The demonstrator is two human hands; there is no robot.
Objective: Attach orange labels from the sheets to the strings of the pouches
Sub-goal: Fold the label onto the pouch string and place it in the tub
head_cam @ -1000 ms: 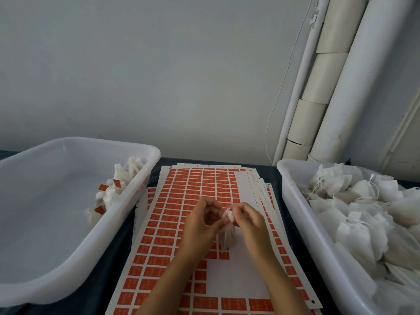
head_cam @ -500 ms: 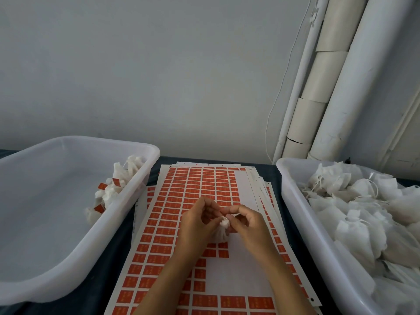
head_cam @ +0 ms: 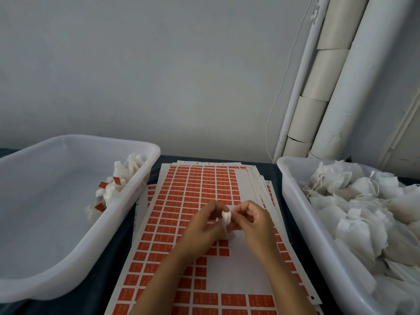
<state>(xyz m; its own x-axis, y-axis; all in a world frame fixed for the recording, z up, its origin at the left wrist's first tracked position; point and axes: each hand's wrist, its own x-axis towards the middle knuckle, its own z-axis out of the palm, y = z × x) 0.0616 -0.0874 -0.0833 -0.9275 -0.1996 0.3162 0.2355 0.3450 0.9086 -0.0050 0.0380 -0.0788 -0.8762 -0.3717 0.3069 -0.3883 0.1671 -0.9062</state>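
A small white pouch (head_cam: pixel 226 218) sits between the two hands, held up just above the top sheet of orange labels (head_cam: pixel 193 201), about the middle of the sheet's width. The left hand (head_cam: pixel 202 226) has its fingers curled, with thumb and fingertips pinching the left side of the pouch. The right hand (head_cam: pixel 254 220) is curled too, its thumb and forefinger pinched at the pouch's upper right edge; whether they grip the cloth itself, the string or a label there is too small to tell. The pouch is bunched up, and its lower part hangs down between the palms. Both forearms come in from the near edge of the table (head_cam: pixel 91 296) and cross the lower part of the sheet.

The sheet lies on top of a fanned stack of like sheets, between two white tubs. Its labels fill the left and far parts; the right and near-middle part is bare white backing. The left tub (head_cam: pixel 75 246) stands along the table's left side and holds a few pouches (head_cam: pixel 113 189) with orange labels, gathered against its right wall near the far corner. The right tub (head_cam: pixel 302 223) stands along the right side, heaped with plain white pouches (head_cam: pixel 354 212) and loose strings.
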